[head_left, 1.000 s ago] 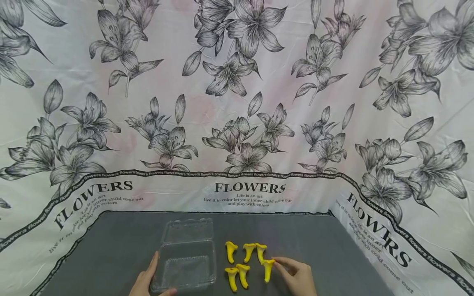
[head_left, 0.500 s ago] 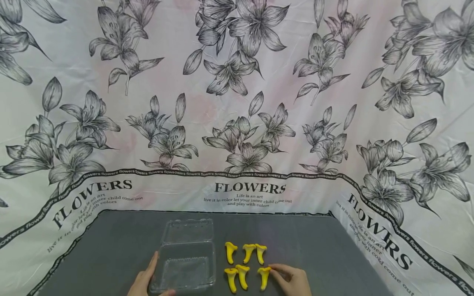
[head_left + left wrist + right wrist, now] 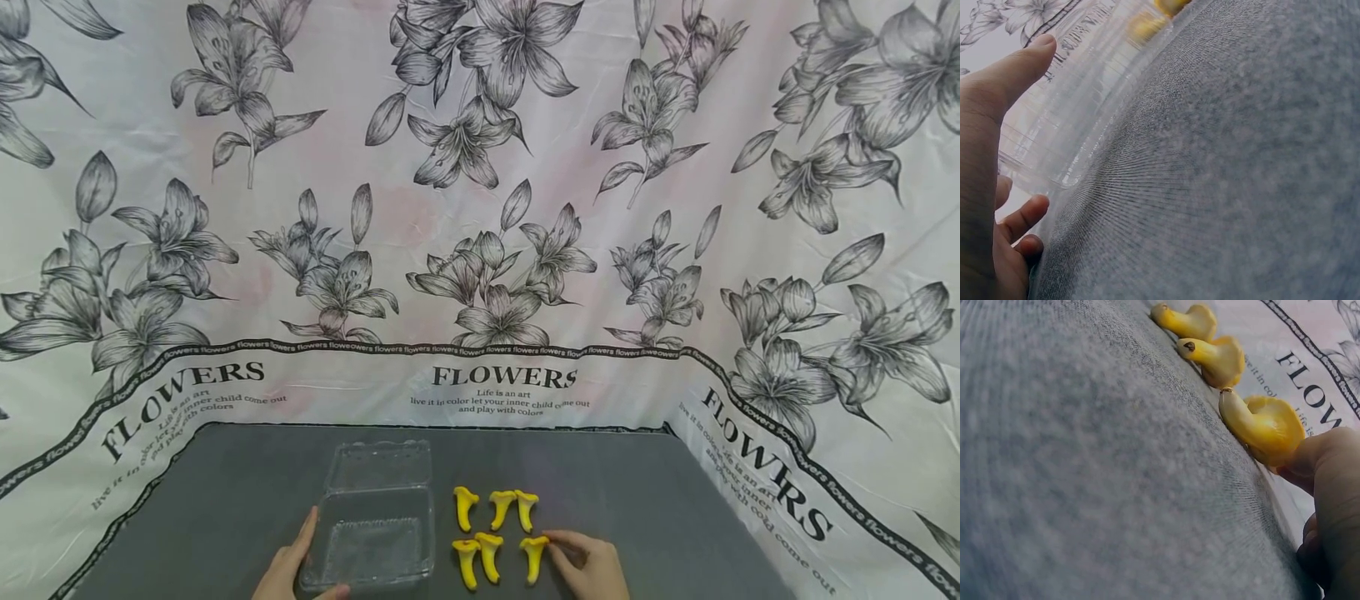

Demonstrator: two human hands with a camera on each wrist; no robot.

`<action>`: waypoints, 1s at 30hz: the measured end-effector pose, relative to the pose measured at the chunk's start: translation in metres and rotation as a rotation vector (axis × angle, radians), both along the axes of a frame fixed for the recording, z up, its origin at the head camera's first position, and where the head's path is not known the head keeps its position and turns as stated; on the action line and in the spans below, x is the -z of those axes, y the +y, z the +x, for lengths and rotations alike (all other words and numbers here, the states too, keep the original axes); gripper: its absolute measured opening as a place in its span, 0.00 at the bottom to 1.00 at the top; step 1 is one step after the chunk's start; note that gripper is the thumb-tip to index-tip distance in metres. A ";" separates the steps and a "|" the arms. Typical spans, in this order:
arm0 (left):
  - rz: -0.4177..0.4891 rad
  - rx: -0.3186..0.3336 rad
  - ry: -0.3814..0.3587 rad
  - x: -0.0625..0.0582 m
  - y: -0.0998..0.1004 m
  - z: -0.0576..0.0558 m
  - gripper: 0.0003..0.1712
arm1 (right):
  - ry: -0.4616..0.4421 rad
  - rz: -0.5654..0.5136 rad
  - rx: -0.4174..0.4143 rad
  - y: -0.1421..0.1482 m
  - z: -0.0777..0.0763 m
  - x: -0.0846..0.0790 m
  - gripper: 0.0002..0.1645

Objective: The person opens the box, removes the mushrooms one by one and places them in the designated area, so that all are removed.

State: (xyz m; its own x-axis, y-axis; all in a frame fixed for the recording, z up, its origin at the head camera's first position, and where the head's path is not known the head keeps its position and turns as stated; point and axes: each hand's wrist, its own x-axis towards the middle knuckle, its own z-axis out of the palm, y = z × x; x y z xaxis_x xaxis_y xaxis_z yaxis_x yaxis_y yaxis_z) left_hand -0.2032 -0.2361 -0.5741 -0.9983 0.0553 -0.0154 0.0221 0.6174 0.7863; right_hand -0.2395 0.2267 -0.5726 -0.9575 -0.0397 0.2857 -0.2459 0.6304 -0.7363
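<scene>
A clear plastic clamshell box [image 3: 431,533], its lid [image 3: 381,468] folded back, lies on the grey table. My left hand [image 3: 287,560] rests at its near left corner, index finger along the side and thumb at the front edge. In the left wrist view the thumb stands straight and spread wide from the loosely bent fingers [image 3: 1024,219]. With thumb and finger, my right hand [image 3: 592,568] pinches the cap edge of a yellow chanterelle mushroom [image 3: 533,557]. That mushroom's stem points toward me, close over the table in the right wrist view.
Two more chanterelles [image 3: 490,557] lie left of the pinched one, their caps touching or overlapping. Behind them is a row of three others [image 3: 465,508]. A white flower-printed cloth [image 3: 495,250] walls off the table's back and sides.
My right hand has moved the pinched chanterelle slightly left and toward me, apart from the back row. My left hand and the box have stayed about in place.
</scene>
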 end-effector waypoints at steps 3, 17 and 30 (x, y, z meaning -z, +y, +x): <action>-0.013 -0.008 -0.006 0.000 0.000 0.001 0.70 | -0.025 0.006 0.012 0.001 0.000 -0.001 0.12; -0.010 -0.030 -0.077 -0.003 0.000 -0.001 0.68 | -0.029 -0.123 0.052 0.000 0.001 0.001 0.06; -0.020 -0.019 -0.102 -0.021 -0.026 -0.003 0.65 | -0.032 -0.205 0.164 0.012 0.000 -0.020 0.15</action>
